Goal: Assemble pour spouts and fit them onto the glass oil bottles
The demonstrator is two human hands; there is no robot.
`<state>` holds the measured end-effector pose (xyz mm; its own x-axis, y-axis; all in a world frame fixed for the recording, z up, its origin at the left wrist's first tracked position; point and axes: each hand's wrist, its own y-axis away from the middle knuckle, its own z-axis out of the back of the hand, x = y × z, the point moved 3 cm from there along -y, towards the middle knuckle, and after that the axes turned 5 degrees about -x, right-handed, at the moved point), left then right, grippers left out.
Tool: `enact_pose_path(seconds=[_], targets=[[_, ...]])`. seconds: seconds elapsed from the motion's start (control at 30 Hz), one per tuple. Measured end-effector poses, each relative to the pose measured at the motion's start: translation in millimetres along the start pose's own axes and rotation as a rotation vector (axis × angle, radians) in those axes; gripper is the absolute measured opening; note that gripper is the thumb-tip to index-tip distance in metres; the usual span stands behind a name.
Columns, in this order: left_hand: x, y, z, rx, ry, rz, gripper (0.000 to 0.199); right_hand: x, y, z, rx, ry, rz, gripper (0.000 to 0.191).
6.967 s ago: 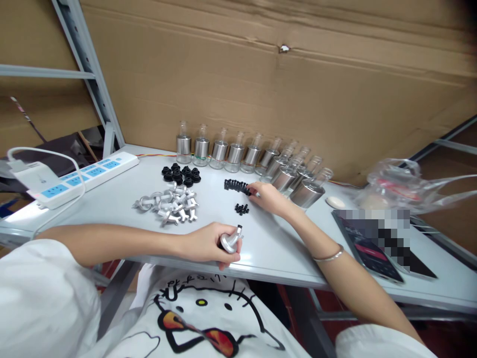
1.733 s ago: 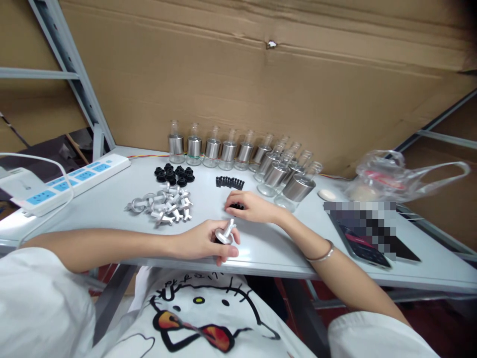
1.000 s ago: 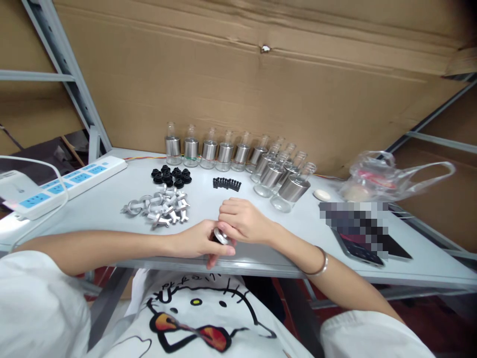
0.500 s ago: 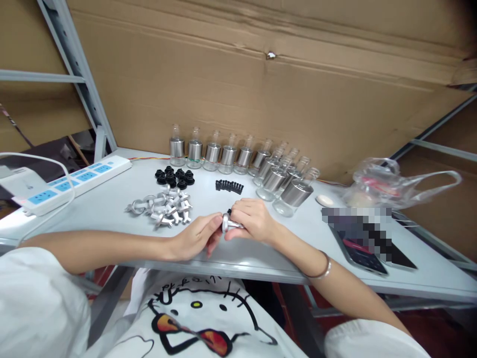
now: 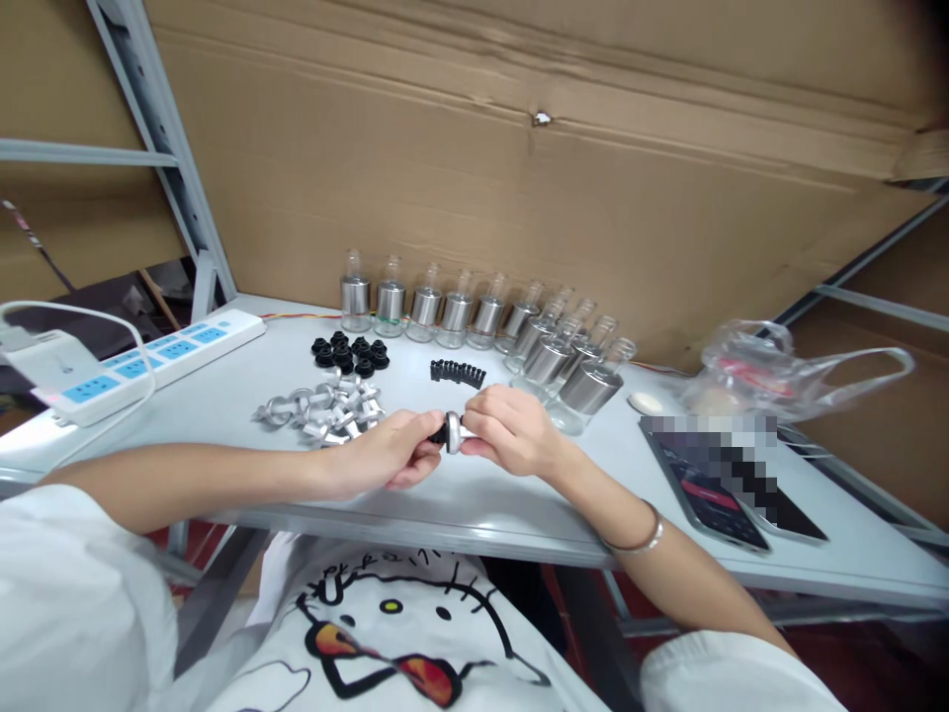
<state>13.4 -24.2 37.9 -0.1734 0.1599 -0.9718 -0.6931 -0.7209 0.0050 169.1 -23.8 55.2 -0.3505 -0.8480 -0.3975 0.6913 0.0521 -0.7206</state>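
Note:
Above the table's front edge, my two hands meet around a small assembly. My left hand (image 5: 404, 447) pinches a black ribbed stopper (image 5: 440, 433) between thumb and fingers. Pressed against it is a silver pourer spout (image 5: 453, 433), its round flange facing the stopper. My right hand (image 5: 511, 430) grips the spout's narrow end, which the fingers mostly hide. Left of my hands lies a pile of similar silver spouts (image 5: 326, 407). Behind that pile sit several black stoppers (image 5: 348, 353). A row of small black pieces (image 5: 458, 373) lies farther back, beyond my hands.
Several glass bottles with metal sleeves (image 5: 456, 312) line the back, curving forward on the right. A white power strip (image 5: 178, 351) with a cable lies at the left. On the right are a clear plastic bag (image 5: 771, 381), a white oval object (image 5: 647, 403) and a phone (image 5: 716, 499).
The spout has turned so its flange faces left, against the black stopper in my left hand. My right hand now holds the narrow end, and my left hand has risen slightly.

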Motion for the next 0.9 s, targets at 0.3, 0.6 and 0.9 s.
enact_pose_path(seconds=[0.3, 0.6, 0.9], targets=[[-7, 3, -8.3, 0.089, 0.315, 0.155, 0.045, -3, -2, 12, -0.100, 0.239, 0.216, 0.027], [-5, -8, 5.6, 0.068, -0.003, -0.156, 0.046, -11, 4, 24, -0.021, 0.474, 0.194, 0.019], [-13, -12, 21.6, 0.004, -0.409, -0.402, 0.024, -11, 1, 26, -0.026, 0.427, 0.089, 0.025]])
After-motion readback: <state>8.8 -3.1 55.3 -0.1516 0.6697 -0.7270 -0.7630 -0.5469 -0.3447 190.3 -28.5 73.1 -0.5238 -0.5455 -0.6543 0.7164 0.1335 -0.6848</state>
